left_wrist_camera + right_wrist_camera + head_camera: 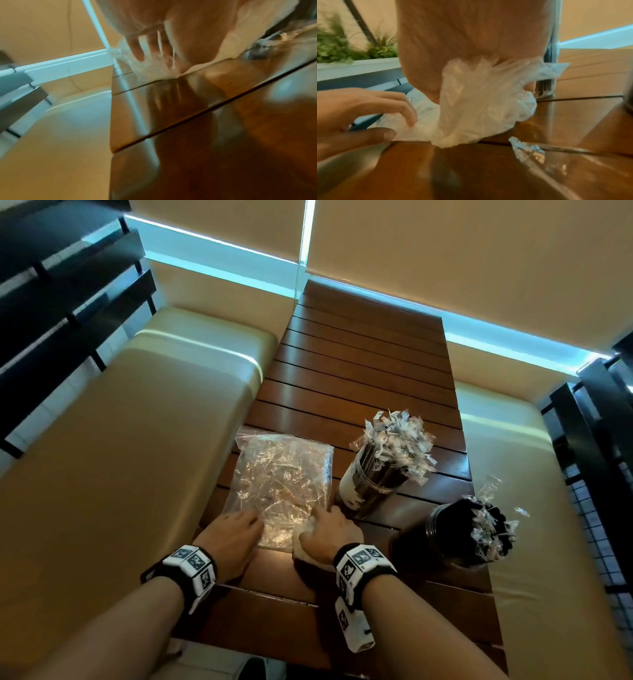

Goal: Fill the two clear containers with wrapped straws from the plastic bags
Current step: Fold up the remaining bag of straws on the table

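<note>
A clear plastic bag (281,481) full of wrapped straws lies flat on the wooden slat table (359,364). My left hand (236,534) rests on its near left corner, fingers loosely bent on the plastic (154,70). My right hand (329,529) grips a bunched wad of clear plastic (484,101) at the bag's near right corner. Whether that wad belongs to this bag I cannot tell. To the right stand two clear containers, the farther container (370,484) and the nearer container (455,539), both packed with dark wrapped straws.
Cream bench cushions (144,440) flank the table on both sides. A loose clear wrapper end (529,150) lies on the table near my right wrist. Dark railings (68,302) and planter greenery (342,44) stand beyond the benches.
</note>
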The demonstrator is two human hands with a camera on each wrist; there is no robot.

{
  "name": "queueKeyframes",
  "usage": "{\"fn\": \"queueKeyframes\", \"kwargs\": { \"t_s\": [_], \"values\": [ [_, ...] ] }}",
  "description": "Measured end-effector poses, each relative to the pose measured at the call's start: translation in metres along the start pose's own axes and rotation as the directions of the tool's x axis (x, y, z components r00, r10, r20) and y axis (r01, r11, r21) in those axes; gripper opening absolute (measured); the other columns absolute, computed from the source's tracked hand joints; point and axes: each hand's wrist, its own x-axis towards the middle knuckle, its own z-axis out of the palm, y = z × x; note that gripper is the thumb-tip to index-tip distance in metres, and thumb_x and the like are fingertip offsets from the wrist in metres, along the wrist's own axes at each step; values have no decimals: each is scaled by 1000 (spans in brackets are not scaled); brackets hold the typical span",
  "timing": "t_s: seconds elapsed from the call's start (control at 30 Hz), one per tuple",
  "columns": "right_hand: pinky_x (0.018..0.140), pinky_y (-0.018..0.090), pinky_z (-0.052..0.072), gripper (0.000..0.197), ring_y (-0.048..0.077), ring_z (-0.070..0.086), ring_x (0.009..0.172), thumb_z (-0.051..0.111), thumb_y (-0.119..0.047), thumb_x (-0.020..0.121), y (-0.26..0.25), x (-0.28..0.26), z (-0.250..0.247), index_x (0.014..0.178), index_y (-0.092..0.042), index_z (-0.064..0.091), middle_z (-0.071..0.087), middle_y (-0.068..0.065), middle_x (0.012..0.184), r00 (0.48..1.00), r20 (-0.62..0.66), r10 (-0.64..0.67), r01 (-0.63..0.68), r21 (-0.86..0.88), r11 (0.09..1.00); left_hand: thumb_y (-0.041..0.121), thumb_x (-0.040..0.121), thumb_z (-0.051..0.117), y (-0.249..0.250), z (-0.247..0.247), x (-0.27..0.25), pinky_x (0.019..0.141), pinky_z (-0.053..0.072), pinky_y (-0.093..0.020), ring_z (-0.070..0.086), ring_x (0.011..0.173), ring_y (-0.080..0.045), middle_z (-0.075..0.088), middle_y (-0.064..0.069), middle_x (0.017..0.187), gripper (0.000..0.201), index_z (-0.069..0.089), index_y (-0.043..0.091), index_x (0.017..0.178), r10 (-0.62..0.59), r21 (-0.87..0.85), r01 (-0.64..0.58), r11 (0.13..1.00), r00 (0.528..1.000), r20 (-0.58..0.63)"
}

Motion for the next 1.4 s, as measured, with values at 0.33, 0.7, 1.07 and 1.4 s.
{"fn": "queueKeyframes", "kwargs": {
  "t_s": [0.33, 0.7, 1.07, 1.4],
  "values": [
    [63, 34, 43, 39, 31, 65, 84, 50, -47, 89, -10, -19, -2, 116, -19, 51, 55, 3, 114, 870, -186, -456, 375, -350, 859, 3, 92, 45, -9, -9, 13, 100, 46, -36, 52, 117, -27, 37, -15, 144, 45, 42, 9, 137, -163, -18, 163, 986, 986, 31],
    [72, 39, 50, 16, 34, 66, 93, 50, -12, 92, -22, -6, 0, 97, -10, 65, 67, 11, 104, 962, -36, -272, 228, -445, 866, 7, 82, 61, -19, -6, -2, 87, 54, -31, 48, 119, -19, 37, 0, 140, 56, 44, 16, 134, -188, -66, 189, 980, 982, 30],
    [77, 35, 49, 30, 30, 66, 99, 47, -24, 91, -6, 9, -12, 115, -15, 64, 67, 10, 114, 1000, 29, 2, 7, -280, 960, 13, 94, 46, -20, -2, 6, 80, 49, -39, 63, 95, -30, 64, -9, 107, 32, 50, 16, 126, -534, -348, 507, 789, 845, 22],
    [79, 34, 49, 36, 24, 66, 104, 53, -28, 91, -8, 12, 1, 122, -9, 52, 65, 6, 117, 993, -80, 88, -106, -266, 958, 53, 64, 72, -10, -7, -16, 69, 55, -30, 64, 81, -14, 65, 3, 99, 39, 67, 28, 93, 66, 160, -49, 986, 993, -99]
  ]
}}
